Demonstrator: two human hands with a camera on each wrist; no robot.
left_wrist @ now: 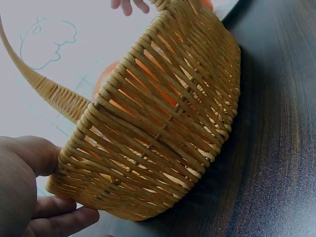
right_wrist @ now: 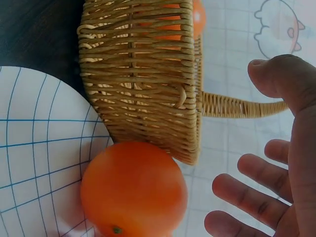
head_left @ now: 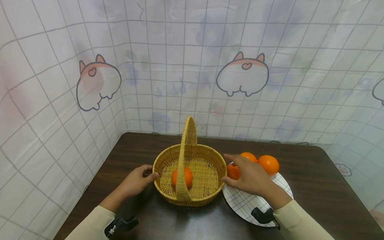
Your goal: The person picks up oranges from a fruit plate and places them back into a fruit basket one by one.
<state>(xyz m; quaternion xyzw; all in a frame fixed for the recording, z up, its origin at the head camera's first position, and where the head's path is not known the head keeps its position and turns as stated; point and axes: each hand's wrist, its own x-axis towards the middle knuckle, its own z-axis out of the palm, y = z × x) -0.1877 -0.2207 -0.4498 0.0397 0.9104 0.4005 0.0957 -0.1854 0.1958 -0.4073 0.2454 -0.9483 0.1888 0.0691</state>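
Note:
A yellow wicker basket [head_left: 207, 196] with a tall arched handle stands on the table, and one orange [head_left: 188, 176] lies inside it. My left hand [head_left: 138, 181] grips the basket's left side, its thumb at the rim and its fingers along the outer wall [left_wrist: 148, 123]. Just off the basket's right side is my right hand [head_left: 252, 175], thumb and fingers spread and holding nothing in the right wrist view. Under and beyond that hand, a white plate [head_left: 283, 183] with a grid pattern bears oranges [head_left: 268, 165], one of them [right_wrist: 133, 187] close to the basket wall.
The dark wooden table [head_left: 318, 186] extends to both sides and behind the basket. A pale grid-patterned cloth [head_left: 186, 66] with cartoon animal drawings hangs behind and at the left. The plate's left edge lies close by the basket.

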